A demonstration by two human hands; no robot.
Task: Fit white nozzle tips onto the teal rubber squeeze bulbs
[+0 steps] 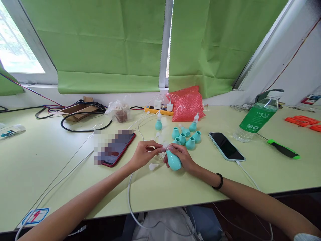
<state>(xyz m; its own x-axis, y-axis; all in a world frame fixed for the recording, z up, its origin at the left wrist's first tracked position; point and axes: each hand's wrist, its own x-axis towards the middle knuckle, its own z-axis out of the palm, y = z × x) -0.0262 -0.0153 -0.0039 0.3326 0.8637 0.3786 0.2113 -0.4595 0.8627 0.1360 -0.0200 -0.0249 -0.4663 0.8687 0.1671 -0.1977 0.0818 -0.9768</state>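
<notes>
Green blinds (pixel 107 47) hang beyond a pale table (pixel 100 194), where a red bubble-wrap bag (pixel 188 108) sits behind and right of a red-cased phone (pixel 119 149). Right of the phone, a person's right hand (pixel 185 158) folds its fingers around a teal bulb (pixel 174 161), round end toward the person, neck aimed away, long axis leaning toward the phone's side. The left hand (pixel 145 153), just right of the phone, pinches a clear tip (pixel 165 145) at that neck, fingertips nearly together. Smaller teal bulbs (pixel 190 144) crowd the far side, right of the phone; tabletop stretches from phone level to the front edge, crossed by a white cable (pixel 128 191).
</notes>
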